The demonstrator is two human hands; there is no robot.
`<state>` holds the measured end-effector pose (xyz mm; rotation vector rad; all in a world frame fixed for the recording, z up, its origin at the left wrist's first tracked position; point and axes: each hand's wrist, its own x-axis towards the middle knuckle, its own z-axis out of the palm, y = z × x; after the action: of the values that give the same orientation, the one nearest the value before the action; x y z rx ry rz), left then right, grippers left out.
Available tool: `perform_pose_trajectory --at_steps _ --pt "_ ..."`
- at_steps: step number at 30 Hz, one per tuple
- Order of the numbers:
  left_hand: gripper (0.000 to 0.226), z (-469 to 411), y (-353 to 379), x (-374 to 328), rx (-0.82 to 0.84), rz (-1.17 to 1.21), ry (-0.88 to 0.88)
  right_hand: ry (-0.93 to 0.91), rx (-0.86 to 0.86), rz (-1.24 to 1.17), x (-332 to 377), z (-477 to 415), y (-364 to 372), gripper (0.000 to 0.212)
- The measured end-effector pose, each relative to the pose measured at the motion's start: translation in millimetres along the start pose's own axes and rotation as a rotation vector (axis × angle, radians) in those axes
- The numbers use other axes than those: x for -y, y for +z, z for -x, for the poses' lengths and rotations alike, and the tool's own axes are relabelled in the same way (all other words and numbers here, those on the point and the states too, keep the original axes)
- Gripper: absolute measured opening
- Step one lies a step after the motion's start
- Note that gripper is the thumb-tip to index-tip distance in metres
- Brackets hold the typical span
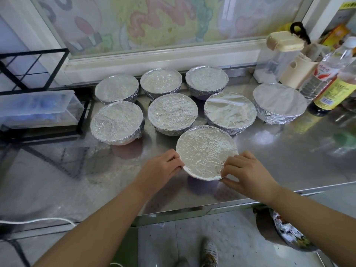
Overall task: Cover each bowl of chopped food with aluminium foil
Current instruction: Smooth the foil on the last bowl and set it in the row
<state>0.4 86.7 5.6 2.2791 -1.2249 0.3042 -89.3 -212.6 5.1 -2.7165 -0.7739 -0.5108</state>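
Observation:
A foil-covered bowl (pixel 206 151) stands nearest me on the steel counter (pixel 289 157). My left hand (pixel 161 168) pinches the foil at the bowl's left rim. My right hand (pixel 244 172) pinches the foil at the right front rim, thumb under the edge. Behind it stand several more bowls, each with foil over the top, among them one at front left (pixel 117 122), one in the middle (pixel 172 112) and a wide one at the right (pixel 279 102). The food inside every bowl is hidden.
A black wire rack with a clear plastic box (pixel 38 106) stands at the left. Bottles (pixel 333 87) and a clear lidded jar (pixel 279 54) crowd the right back corner. The counter's front edge (pixel 192 209) runs just below my wrists. A window frame runs behind the bowls.

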Motion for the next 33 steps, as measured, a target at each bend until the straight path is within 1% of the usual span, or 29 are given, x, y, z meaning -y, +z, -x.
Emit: perform_pose_trajectory --at_steps 5,7,12,16,18,20,21,22,24,25,27,28,30,31,33 --pt "0.014 0.6 -0.9 -1.0 0.0 0.0 0.013 0.187 -0.128 0.043 18.4 5.7 9.4 0.02" --pt "0.012 0.8 -1.5 -0.9 0.006 -0.002 0.008 0.224 -0.151 0.034 25.7 7.2 14.0 0.019" --pt "0.012 -0.6 -2.0 -1.7 0.0 -0.016 0.011 0.231 -0.142 0.0 26.1 7.9 12.7 0.016" --pt "0.016 2.5 0.1 -8.5 0.003 -0.005 0.02 0.221 -0.123 -0.063 12.7 11.4 8.1 0.025" --pt "0.015 4.7 2.7 -12.3 0.014 0.013 0.023 0.293 -0.115 -0.123 7.5 14.3 7.8 0.027" --pt "0.013 6.9 2.5 -15.9 0.02 0.043 -0.011 0.412 -0.117 -0.215 9.2 15.9 5.3 0.029" --pt "0.012 7.4 1.1 -18.6 0.004 0.085 -0.084 0.475 -0.12 -0.263 11.9 16.1 3.0 0.034" --pt "0.011 6.4 -1.4 -22.2 -0.033 0.16 -0.207 0.542 -0.135 -0.307 15.4 16.3 0.0 0.042" --pt "0.012 -0.6 -5.3 -26.9 -0.135 0.327 -0.546 0.729 -0.193 -0.411 24.2 15.6 -7.0 0.058" --pt "0.014 -6.5 -5.6 -27.1 -0.155 0.395 -0.711 0.863 -0.215 -0.481 28.6 14.0 -9.9 0.059" --pt "0.017 -20.5 -5.1 -25.5 -0.139 0.562 -0.945 1.132 -0.184 -0.664 35.5 6.3 -10.1 0.055" --pt "0.021 -26.6 -5.5 -25.1 -0.123 0.637 -1.022 1.232 -0.154 -0.764 38.7 2.6 -7.4 0.054" --pt "0.028 -32.0 -2.3 -18.8 -0.076 0.674 -1.107 1.371 -0.141 -0.981 45.2 -5.3 -2.5 0.048" --pt "0.029 -32.6 -1.9 -16.6 -0.045 0.655 -1.113 1.394 -0.143 -1.035 48.1 -9.0 -1.4 0.044" --pt "0.034 -32.3 -2.2 -14.4 0.016 0.618 -1.085 1.369 -0.151 -1.002 51.8 -13.9 -0.3 0.041"
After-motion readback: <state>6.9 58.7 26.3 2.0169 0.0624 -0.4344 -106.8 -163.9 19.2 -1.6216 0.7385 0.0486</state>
